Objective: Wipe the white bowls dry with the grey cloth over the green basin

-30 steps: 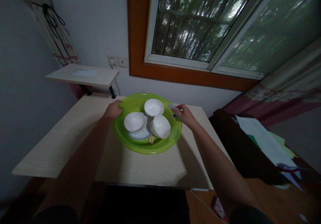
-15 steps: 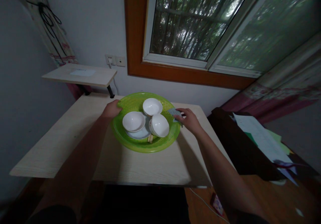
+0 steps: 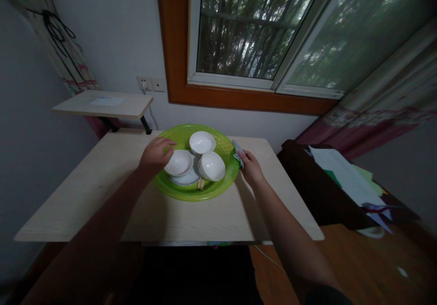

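Observation:
A round green tray [image 3: 191,195] sits on the pale wooden table. On it are three white bowls: one at the back [image 3: 202,142], one at the left [image 3: 179,163] and one tilted at the right [image 3: 212,166]. Under the left bowl a white plate [image 3: 186,179] shows in part, with short wooden sticks [image 3: 201,185] beside it. Over the tray's left side, close to the left bowl, my left hand [image 3: 157,155] has its fingers apart. At the tray's right rim my right hand [image 3: 250,165] grips a grey-blue cloth [image 3: 237,152].
A raised shelf [image 3: 105,109] with a paper label stands at the table's [image 3: 205,225] back left. Behind the table are a wall socket [image 3: 144,83] and a window. To the right, papers [image 3: 344,177] lie on a dark brown piece of furniture [image 3: 307,182].
My left hand has let go of the tray's left rim and moved inward over it, beside the left bowl. The cloth in my right hand is now bunched against the right rim.

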Demonstrator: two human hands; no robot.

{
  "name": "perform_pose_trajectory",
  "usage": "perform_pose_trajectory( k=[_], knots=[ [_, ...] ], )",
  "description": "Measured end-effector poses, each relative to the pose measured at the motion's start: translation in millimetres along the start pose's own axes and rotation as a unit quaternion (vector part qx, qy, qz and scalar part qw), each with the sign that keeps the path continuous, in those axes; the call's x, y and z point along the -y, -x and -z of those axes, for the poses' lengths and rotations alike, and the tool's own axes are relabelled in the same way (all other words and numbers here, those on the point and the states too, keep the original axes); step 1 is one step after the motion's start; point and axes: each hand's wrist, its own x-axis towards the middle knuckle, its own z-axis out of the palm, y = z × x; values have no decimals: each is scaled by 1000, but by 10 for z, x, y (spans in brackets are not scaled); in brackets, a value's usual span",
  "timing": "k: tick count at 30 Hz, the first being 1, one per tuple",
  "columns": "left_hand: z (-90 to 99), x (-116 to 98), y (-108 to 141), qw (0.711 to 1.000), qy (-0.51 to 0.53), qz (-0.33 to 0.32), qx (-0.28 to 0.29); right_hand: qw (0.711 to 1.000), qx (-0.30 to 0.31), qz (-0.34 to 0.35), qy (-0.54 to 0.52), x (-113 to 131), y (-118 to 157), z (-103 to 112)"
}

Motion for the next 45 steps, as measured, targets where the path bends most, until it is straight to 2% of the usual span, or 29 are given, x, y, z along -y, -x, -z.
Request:
perform_pose_trajectory(
  k=[4,6,9,12,14,17,21,28,34,41,45],
  knots=[
    [-50,-832,301,982,30,-160,97,999,10,-15,-34,31,55,0],
    [-156,-1203,424,969,19,-200,142,999,5,-13,-49,22,90,-7],
    [-382,-1577,537,964,-34,-198,175,998,-2,-2,-59,-21,201,-15],
    [-594,-1714,578,963,-85,-174,188,998,1,9,-67,-66,354,-8],
    [-682,-1707,591,961,-111,-162,196,997,6,12,-74,-89,438,3],
    [-718,-1611,615,956,-135,-172,198,997,17,17,-69,-126,492,20],
    [-652,-1395,627,949,-154,-196,195,996,20,24,-82,-202,481,27],
    [-484,-916,507,932,-158,-236,226,994,35,12,-106,-328,531,-34],
    [-429,-532,427,916,-174,-301,199,986,7,37,-164,-471,603,-172],
    [-360,-295,329,917,-136,-306,219,971,-65,26,-229,-643,747,-383],
    [-320,-242,285,914,-150,-312,213,961,-27,2,-276,-721,874,-572]
  ],
)
